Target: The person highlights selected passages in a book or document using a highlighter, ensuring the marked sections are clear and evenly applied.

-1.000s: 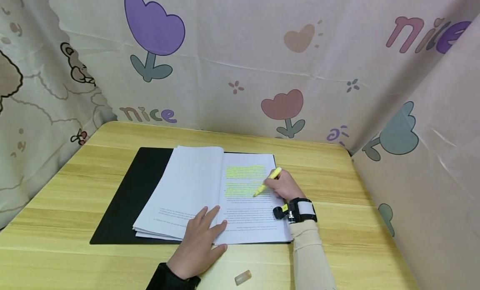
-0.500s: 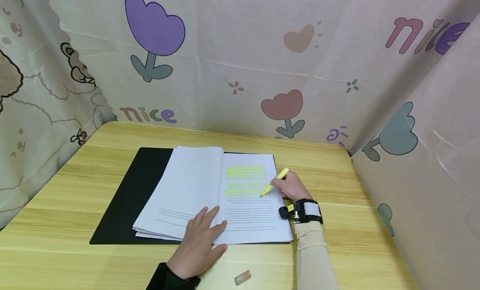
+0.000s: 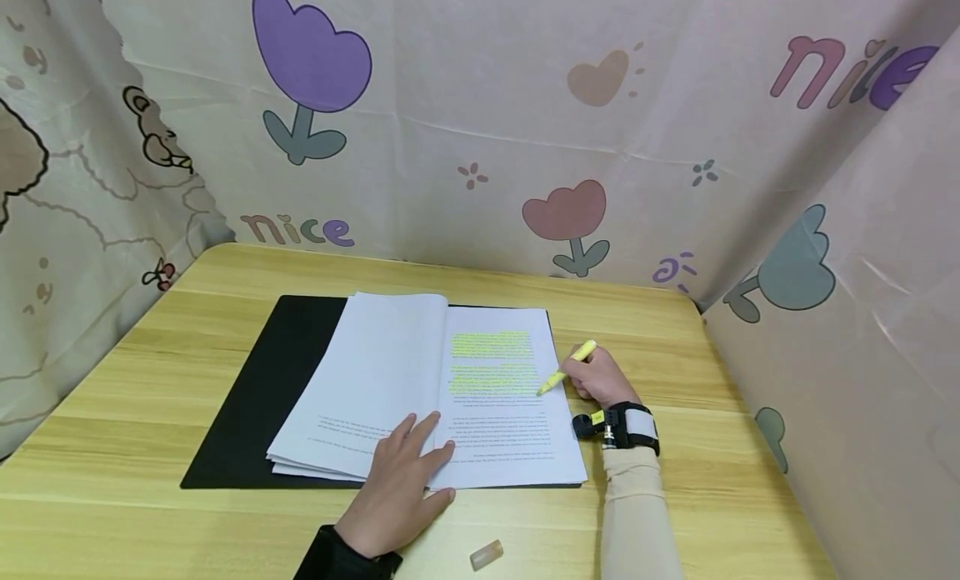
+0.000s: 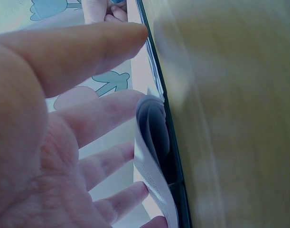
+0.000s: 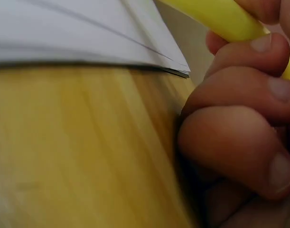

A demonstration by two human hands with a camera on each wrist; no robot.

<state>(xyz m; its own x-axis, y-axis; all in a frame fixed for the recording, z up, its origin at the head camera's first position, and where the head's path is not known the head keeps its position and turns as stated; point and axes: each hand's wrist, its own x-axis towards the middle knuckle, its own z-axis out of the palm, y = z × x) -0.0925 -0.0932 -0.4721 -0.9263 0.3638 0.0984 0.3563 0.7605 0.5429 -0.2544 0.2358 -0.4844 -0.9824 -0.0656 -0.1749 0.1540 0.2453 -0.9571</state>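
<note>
My right hand point(image 3: 602, 377) pinches a yellow highlighter point(image 3: 567, 367), its tip at the right end of a text line on the right-hand page point(image 3: 495, 434). Two blocks of text higher on that page carry yellow marking. In the right wrist view the highlighter point(image 5: 220, 19) passes between thumb and curled fingers. My left hand point(image 3: 401, 488) rests with spread, straight fingers across the fold near the lower edge of the open document. The left wrist view shows those fingers point(image 4: 107, 164) against the curled page edges point(image 4: 152, 128).
A black folder cover point(image 3: 247, 413) lies under the pages and extends to the left. A loose highlighter cap point(image 3: 487, 555) lies near the front of the wooden table point(image 3: 697, 480). Patterned cloth point(image 3: 450, 80) hangs behind and at both sides.
My right hand and the highlighter have moved rightward along the text line, with yellow marking now extending farther toward the page's right margin. My left hand stays in place.
</note>
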